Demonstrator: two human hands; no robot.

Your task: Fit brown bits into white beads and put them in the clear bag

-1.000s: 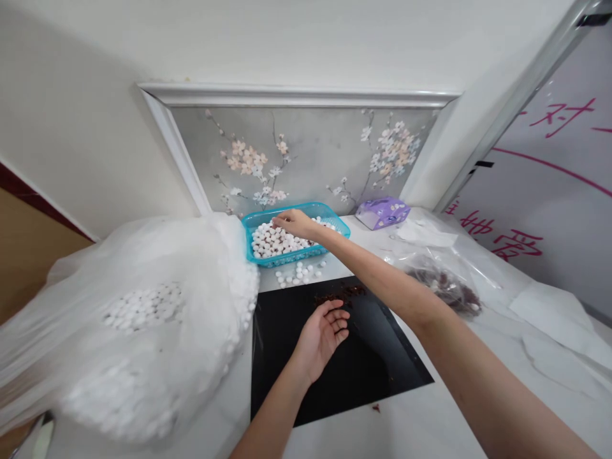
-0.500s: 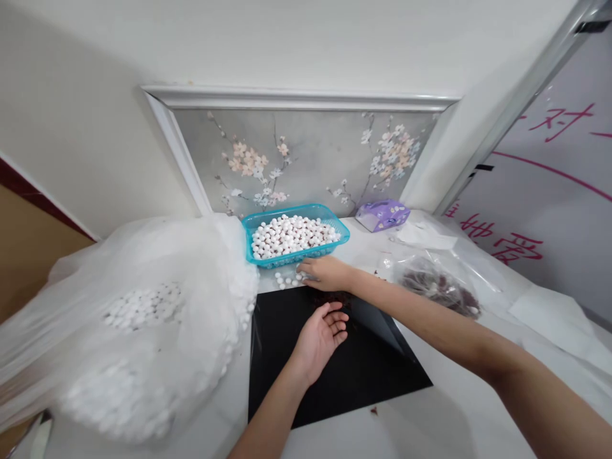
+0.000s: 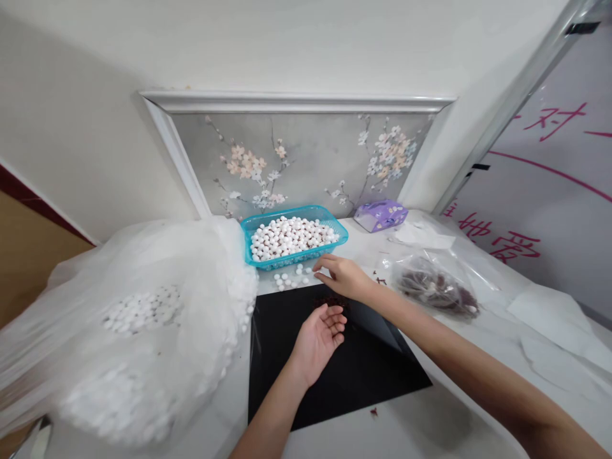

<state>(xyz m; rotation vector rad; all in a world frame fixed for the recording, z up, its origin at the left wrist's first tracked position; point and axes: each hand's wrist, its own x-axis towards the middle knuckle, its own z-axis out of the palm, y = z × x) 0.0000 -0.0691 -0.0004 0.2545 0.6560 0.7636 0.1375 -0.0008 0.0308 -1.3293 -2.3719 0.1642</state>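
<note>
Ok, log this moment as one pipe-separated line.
left hand: half-curled, over black sheet | right hand: beside loose white balls | turquoise tray: holds more white balls | dark bits: on black sheet

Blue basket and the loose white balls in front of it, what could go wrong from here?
The loose white balls lie just outside the blue basket, near the right hand, so a brush could roll them away. The basket holds many more, so a knock might spill some. Dark reddish bits on the black mat lie near the left hand, which could scatter them.
</note>
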